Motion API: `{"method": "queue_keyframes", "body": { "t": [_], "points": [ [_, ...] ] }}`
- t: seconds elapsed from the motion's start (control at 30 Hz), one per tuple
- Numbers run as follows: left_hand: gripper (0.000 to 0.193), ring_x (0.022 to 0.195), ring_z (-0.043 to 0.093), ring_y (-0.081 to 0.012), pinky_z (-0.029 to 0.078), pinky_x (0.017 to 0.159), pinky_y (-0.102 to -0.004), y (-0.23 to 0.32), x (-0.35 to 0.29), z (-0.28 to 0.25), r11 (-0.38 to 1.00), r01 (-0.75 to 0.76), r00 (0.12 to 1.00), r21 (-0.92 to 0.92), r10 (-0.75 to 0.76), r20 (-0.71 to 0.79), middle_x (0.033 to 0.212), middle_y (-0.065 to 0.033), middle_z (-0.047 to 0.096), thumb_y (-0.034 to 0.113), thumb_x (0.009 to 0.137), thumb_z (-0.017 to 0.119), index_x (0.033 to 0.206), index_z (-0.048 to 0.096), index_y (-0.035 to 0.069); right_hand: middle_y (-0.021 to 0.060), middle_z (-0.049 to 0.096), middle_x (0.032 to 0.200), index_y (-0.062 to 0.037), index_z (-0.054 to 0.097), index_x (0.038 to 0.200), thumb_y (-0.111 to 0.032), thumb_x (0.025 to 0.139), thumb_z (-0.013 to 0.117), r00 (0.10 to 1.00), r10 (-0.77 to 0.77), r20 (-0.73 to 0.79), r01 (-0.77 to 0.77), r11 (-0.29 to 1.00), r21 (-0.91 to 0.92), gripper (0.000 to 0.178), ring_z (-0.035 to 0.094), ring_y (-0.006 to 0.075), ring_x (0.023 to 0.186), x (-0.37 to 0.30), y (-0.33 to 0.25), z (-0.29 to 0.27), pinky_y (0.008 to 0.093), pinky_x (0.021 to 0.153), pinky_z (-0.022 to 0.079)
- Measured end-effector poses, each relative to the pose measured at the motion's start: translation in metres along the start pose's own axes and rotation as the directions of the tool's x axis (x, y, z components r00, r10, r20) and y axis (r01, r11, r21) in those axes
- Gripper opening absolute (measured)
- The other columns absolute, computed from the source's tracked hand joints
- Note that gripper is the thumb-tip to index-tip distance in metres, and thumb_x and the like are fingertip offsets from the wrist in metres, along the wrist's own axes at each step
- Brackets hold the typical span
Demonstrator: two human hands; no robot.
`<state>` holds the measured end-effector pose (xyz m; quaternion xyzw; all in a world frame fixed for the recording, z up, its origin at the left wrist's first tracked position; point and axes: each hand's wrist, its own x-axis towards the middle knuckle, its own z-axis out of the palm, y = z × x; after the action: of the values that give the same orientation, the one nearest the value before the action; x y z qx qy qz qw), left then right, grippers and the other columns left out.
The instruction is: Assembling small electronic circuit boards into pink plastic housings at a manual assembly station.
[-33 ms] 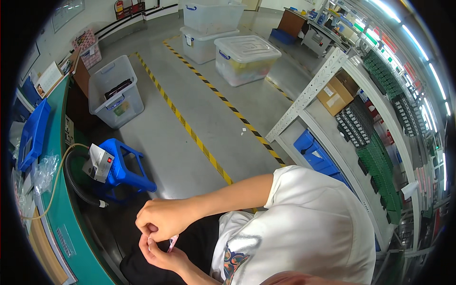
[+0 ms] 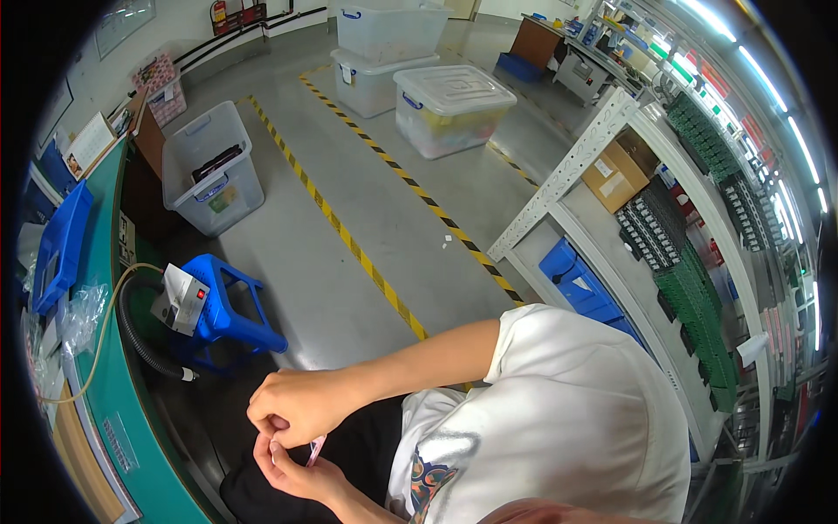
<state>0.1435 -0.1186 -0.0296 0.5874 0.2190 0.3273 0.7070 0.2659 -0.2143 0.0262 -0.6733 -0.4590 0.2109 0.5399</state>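
Observation:
My right hand [image 2: 301,406] is bent over my left hand [image 2: 299,472], with fingers curled and their tips drawn together. From below, the left hand has its thumb and fingers closed, nearly touching the right fingertips. A small flat pinkish-white piece [image 2: 316,450] sticks out by the left palm, apparently in that hand's grip; its kind cannot be made out. Whatever the right fingers pinch is hidden by the hand itself. Both hands hover over dark trousers [image 2: 367,445], in front of the white shirt [image 2: 576,410].
A green-topped bench [image 2: 161,454] runs along the left, bearing a blue tray [image 2: 65,253] and clear plastic bags [image 2: 85,319]. Beside it, a blue stool [image 2: 240,301] carries a white box with a red switch [image 2: 185,299]. Plastic bins [image 2: 214,170] stand beyond; a white shelf rack [image 2: 567,183] rises right.

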Motion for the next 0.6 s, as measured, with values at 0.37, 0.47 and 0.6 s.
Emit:
{"method": "queue_keyframes", "body": {
  "t": [0.37,0.47,0.6],
  "points": [
    [0.025,0.103,0.059,-0.0187,0.048,0.089,-0.0289,-0.008,-0.020,-0.083,0.987,-0.024,0.987,-0.162,-0.002,-0.161,0.112,-0.0099,0.064,0.018,0.098,0.050,0.116,0.059,0.003,0.0067,0.068,0.077,-0.0047,0.062,0.089,-0.016,0.086,0.070,0.992,-0.101,0.081,0.086,0.982,0.170,0.014,0.061,0.0222,0.059,0.008,0.035,0.078,0.0323,0.056,0.049],
    [0.023,0.099,0.059,-0.0208,0.049,0.088,-0.0317,-0.003,-0.025,-0.122,0.987,-0.070,0.968,-0.144,0.032,-0.249,0.109,-0.0114,0.063,0.018,0.096,0.052,0.113,0.057,0.004,0.0062,0.070,0.079,-0.0059,0.061,0.096,-0.019,0.090,0.068,0.969,-0.094,0.230,0.036,0.969,0.245,0.015,0.065,0.0232,0.063,0.019,0.038,0.111,0.0331,0.058,0.050],
    [0.017,0.094,0.060,-0.0247,0.050,0.088,-0.0353,0.013,-0.048,-0.144,0.989,-0.145,0.915,-0.024,0.125,-0.383,0.106,-0.0146,0.063,0.015,0.089,0.056,0.103,0.056,0.005,0.0065,0.072,0.081,-0.0047,0.063,0.101,-0.017,0.093,0.066,0.901,-0.099,0.423,-0.041,0.950,0.310,0.015,0.062,0.0194,0.062,0.017,0.019,0.138,0.0317,0.059,0.049]
  ]
}}
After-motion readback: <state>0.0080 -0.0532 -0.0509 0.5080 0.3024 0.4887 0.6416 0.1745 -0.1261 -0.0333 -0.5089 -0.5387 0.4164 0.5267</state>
